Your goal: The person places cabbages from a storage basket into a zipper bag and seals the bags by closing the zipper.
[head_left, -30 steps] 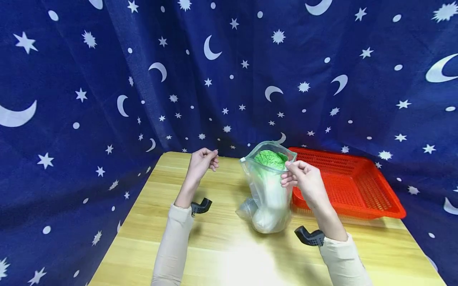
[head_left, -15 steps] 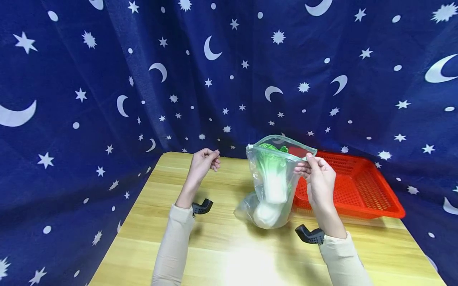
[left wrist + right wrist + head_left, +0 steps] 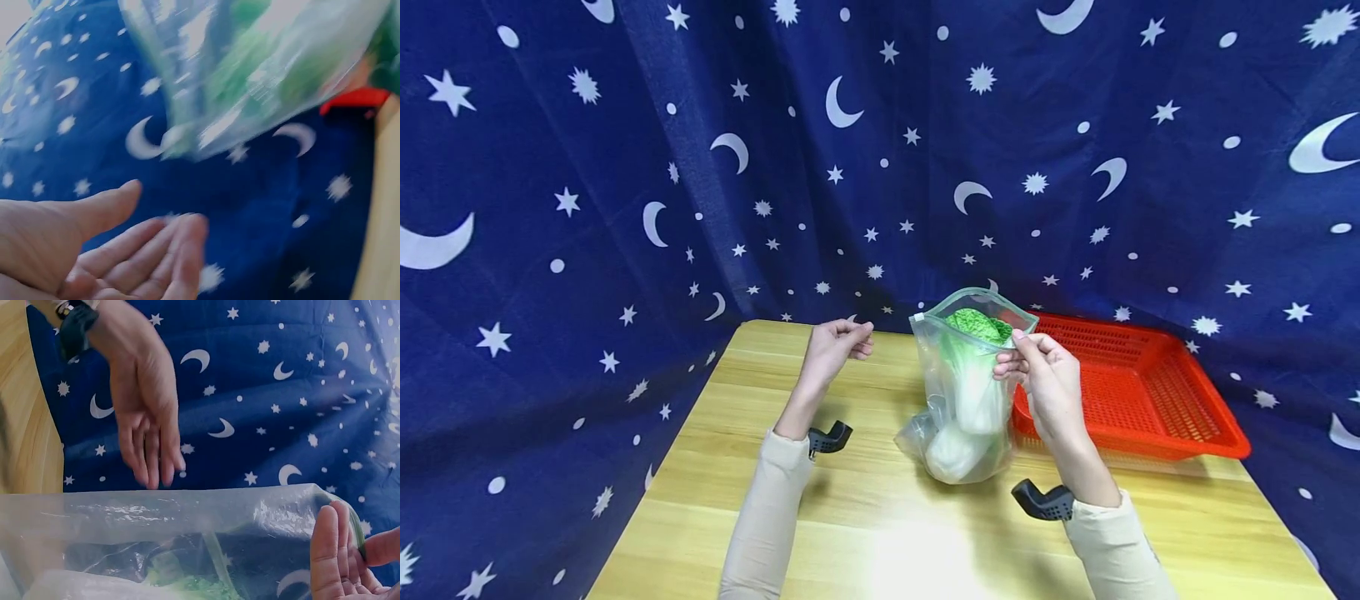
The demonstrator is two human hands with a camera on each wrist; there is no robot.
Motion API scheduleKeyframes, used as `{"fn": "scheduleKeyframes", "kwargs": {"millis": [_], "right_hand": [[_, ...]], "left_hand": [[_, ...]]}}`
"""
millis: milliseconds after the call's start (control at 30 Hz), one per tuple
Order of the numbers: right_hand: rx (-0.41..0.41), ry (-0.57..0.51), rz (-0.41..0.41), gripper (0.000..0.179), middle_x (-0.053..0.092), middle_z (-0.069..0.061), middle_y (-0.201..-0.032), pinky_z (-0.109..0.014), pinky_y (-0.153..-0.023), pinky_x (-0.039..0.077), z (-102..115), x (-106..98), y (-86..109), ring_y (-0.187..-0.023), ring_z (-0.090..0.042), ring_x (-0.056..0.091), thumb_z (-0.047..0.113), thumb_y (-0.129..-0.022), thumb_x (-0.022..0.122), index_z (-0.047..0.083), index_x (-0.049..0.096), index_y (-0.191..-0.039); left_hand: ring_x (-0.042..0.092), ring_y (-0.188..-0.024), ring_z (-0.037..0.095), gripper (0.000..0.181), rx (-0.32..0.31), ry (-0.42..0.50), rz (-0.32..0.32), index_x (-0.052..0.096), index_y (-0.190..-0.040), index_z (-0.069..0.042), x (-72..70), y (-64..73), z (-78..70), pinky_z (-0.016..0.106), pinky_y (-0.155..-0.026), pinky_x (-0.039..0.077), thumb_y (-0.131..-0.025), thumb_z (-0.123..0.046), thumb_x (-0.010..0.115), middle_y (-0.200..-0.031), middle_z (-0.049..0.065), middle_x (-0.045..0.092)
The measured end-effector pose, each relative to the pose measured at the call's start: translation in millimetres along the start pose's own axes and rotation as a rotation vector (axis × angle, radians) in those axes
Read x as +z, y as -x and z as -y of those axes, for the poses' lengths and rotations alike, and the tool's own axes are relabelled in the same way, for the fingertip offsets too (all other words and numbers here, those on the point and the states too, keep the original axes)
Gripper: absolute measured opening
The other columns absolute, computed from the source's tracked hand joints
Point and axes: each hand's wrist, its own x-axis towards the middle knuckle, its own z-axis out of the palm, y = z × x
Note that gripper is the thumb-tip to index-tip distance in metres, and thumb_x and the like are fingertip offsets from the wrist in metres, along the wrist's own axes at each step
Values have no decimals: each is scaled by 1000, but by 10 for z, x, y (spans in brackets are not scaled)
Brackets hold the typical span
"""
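Note:
A clear zip bag (image 3: pixel 931 375) stands on the table with its mouth open. Inside it is a napa cabbage (image 3: pixel 972 323), green leaves up and white base down; another pale rounded piece lies lower in the bag. My right hand (image 3: pixel 1052 379) pinches the green-edged mouth at its right corner between thumb and fingers. To the left of the bag, my left hand (image 3: pixel 835 354) hovers above the table with nothing in it. The left wrist view shows its thumb and fingers (image 3: pixel 184 250) apart, below the blurred bag corner. A white slider (image 3: pixel 918 317) sits at the bag's left corner.
A red plastic basket (image 3: pixel 1228 442) stands right of the bag, close behind the right hand. The wooden table (image 3: pixel 715 475) ends at a dark blue curtain (image 3: pixel 880 250) with moons and stars. A black wrist camera (image 3: pixel 831 437) hangs off each wrist.
My right hand pulled the bag's corner out to the right, then came back left, and the mouth widened again. My left hand has shifted slightly right, towards the bag.

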Motion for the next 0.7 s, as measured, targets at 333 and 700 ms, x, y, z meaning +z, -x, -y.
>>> {"fn": "scheduleKeyframes", "kwargs": {"millis": [333,700], "right_hand": [[6,74,80,15,68,-5,-67,-28,-60,59,72,55,104,-54,-15,66,14,-95,60,0,56,-90],[30,121,122,19,68,-3,-69,-29,-63,60,70,16,145,-57,-15,67,19,-95,61,1,55,-91]], "left_hand": [[68,-85,10,29,167,-2,-59,72,-108,-3,493,-111,289,24,-81,55,-85,-21,74,-101,14,74],[66,-76,8,25,228,33,-72,75,-96,-4,580,-168,352,20,-70,52,-81,-25,78,-86,4,74]]}}
